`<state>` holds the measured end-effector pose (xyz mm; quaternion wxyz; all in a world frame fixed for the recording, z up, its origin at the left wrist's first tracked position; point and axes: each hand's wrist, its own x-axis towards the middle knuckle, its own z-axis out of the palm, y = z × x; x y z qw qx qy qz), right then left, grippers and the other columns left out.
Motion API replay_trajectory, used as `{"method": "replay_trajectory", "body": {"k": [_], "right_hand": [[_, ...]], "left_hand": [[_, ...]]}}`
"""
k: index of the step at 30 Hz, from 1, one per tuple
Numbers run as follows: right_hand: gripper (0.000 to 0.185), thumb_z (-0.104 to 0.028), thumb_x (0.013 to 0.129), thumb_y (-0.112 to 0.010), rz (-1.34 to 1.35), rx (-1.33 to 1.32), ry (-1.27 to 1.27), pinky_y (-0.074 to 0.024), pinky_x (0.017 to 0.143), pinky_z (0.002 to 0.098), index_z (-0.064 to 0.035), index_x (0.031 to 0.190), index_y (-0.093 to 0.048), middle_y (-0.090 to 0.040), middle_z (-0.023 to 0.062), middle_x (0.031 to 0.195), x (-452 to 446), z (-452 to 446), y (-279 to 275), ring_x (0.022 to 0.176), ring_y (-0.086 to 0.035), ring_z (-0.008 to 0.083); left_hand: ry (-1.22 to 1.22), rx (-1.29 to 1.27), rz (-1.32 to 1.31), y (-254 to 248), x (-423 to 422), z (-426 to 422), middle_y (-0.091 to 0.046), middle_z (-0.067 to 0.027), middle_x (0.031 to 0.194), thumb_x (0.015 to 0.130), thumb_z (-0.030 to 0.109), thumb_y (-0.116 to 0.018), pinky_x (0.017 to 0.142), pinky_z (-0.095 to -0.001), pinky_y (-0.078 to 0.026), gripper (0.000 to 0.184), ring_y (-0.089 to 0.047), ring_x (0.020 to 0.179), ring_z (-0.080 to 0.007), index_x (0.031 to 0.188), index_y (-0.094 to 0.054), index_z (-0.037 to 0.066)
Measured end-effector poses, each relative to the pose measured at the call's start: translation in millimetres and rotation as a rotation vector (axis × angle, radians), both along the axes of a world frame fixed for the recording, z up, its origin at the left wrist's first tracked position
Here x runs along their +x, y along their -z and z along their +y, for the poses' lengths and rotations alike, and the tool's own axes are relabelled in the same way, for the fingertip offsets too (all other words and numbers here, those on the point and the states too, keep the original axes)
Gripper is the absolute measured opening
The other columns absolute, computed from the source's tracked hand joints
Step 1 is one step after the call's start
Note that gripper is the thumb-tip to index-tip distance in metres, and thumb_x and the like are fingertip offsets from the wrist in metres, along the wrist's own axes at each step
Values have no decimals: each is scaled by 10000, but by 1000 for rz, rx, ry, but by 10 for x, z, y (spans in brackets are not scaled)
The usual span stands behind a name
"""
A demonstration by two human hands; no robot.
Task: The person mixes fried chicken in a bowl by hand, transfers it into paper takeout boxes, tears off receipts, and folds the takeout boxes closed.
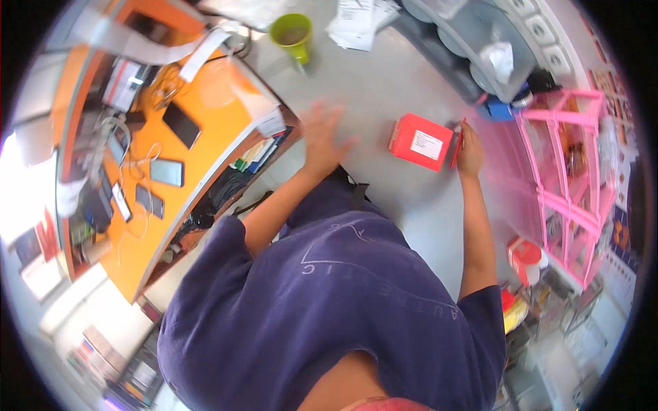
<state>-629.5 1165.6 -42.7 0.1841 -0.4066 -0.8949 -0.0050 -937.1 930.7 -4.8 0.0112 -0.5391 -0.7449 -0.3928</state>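
Note:
A red box [410, 130] with a white printed label lies on the grey tabletop. Just right of it, my right hand [470, 149] has its fingers closed around a slim red object [457, 145], whose kind I cannot make out. My left hand [323, 134] is over the table near the desk corner, slightly blurred, its fingers spread and nothing in them.
Toward the back stand a green cup [291, 35] holding liquid, printed papers [356, 23] and a grey tray [473, 41]. Pink plastic shelving [565, 205] borders the right side. On the left, an orange desk [195, 113] carries several phones and cables.

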Motion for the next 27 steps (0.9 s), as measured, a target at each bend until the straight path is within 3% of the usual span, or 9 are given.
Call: {"method": "replay_trajectory", "body": {"k": [3,5,11,15,17,19,21,22,27], "right_hand": [[563,-8,844,-486,-123,-90,-32,-511,816,374,-185,1376,-441,-493,81,1362,-94,119,-63,1027,-593,272],[574,-18,838,-514,62,-43,28,-507,788,356,-166,1386,-428,-500,104,1341,-145,207,-174,993,-597,268],[471,-39,826,-607,722,-84,241,-467,724,267,-60,1286,-507,-587,116,1124,-289,-59,-933,869,-587,189],[302,-70,849,-624,1043,-273,12,-469,719,271,-27,1145,-577,-610,81,1039,-852,-949,-1327,841,-583,145],[306,-186,836,-686,964,-723,-120,-472,819,299,-46,1086,-578,-587,57,1071,-1312,-1524,-1462,964,-581,150],[432,-275,779,-754,772,-847,-401,-422,933,356,-82,1090,-526,-558,37,1089,-1805,-1820,-1330,1076,-524,171],[330,-172,810,-737,785,-1112,-533,-388,986,329,-96,1035,-508,-578,67,1119,-2293,-2085,-1327,1086,-524,157],[267,-84,828,-706,889,-1394,-562,-428,921,307,-88,981,-488,-601,47,1010,-2497,-2202,-1403,999,-566,138],[187,14,846,-649,963,-1441,-483,-467,746,239,-68,922,-499,-599,11,867,-3243,-2419,-1438,845,-593,90]], "left_hand": [[-600,151,47,252,-479,-645,-375,-218,1405,757,429,-739,1068,-487,-252,892,-336,1305,-369,1407,-311,-8],[-715,128,4,232,-733,-868,-484,-213,1286,778,455,-712,980,-489,-313,693,-439,1181,-373,1262,-498,7],[-662,-340,-81,254,-1226,-569,-656,-90,863,815,349,-713,840,-415,-448,373,-607,893,-256,908,-657,-8],[-403,33,-864,12,-1369,-638,-668,-89,861,874,260,-664,665,-309,-486,285,-631,748,-174,962,-633,-9],[-327,162,-1211,-482,-1184,-718,-668,-68,802,886,207,-654,533,-242,-459,229,-611,619,-111,977,-622,-1],[-178,111,-1274,-645,-1201,-809,-669,-63,798,892,202,-648,566,-236,-478,231,-621,638,-110,981,-614,-8],[-77,82,-1343,-960,-1196,-856,-668,-62,792,893,199,-646,595,-231,-493,222,-635,666,-111,981,-614,-1],[-11,106,-1397,-872,-1286,-872,-668,-67,818,904,215,-635,619,-237,-510,247,-643,683,-116,1015,-599,-2],[-10,83,-1602,-1308,-1437,-1264,-663,-74,936,910,199,-632,785,-268,-518,263,-643,870,-140,1067,-564,-1]]}}
